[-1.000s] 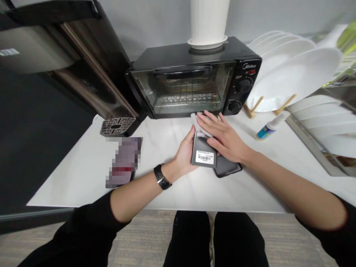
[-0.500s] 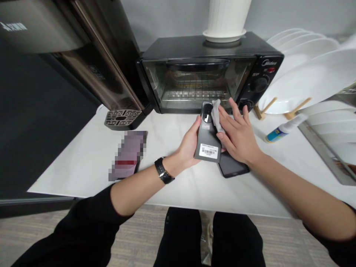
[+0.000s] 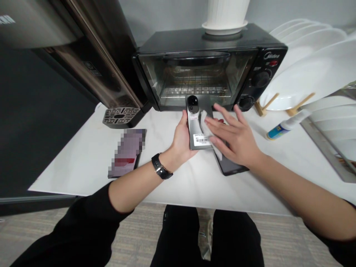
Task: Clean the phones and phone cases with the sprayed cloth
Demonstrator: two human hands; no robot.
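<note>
One flat, rectangular, metallic-grey phone (image 3: 195, 128) is being grasped at the frame's centre by the left hand (image 3: 182, 139), back upward, seemingly so its surface is presented to the crumpled, pale cloth (image 3: 204, 124) held beneath the half-spread fingers of the right hand (image 3: 236, 139).

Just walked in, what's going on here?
Someone's left hand holds a grey phone, camera side up. The right hand, fingers spread, has a pale cloth over the phone's back, partly covering its label. A spray bottle is on the counter, off to the right.
</note>
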